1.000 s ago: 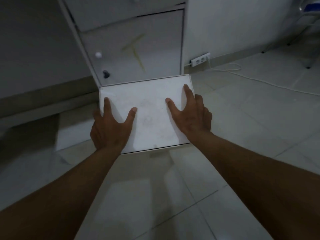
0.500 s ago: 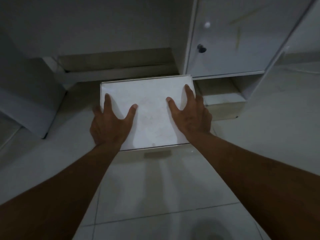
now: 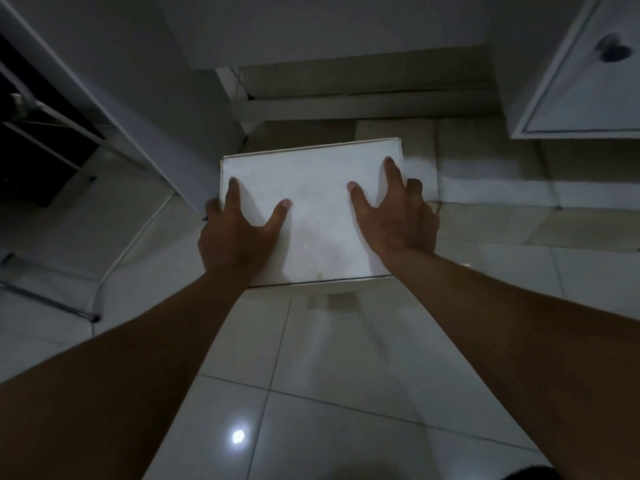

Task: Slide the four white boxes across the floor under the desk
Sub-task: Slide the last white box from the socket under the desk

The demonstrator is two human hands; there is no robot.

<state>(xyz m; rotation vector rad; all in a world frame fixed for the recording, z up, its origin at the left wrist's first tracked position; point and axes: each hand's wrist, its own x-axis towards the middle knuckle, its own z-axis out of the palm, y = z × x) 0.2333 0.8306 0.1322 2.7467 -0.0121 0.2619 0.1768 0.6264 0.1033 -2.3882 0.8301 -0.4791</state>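
Observation:
A flat white box lies on the tiled floor at the mouth of the gap under the desk. My left hand grips its near left corner, thumb and forefinger spread on the lid, the other fingers down the side. My right hand grips the near right side the same way. The box's far edge sits level with the desk's left side panel. Just right of it, pale box-like shapes sit low in the shadow; I cannot tell how many.
A white cabinet door with a dark lock hangs at the upper right. A skirting board closes the back of the gap. On the left, a thin metal frame stands and a cable runs along the floor.
The box, held by both hands throughout, has moved left from in front of the cabinet door to the open gap beside the left panel. The cabinet now sits at the far right.

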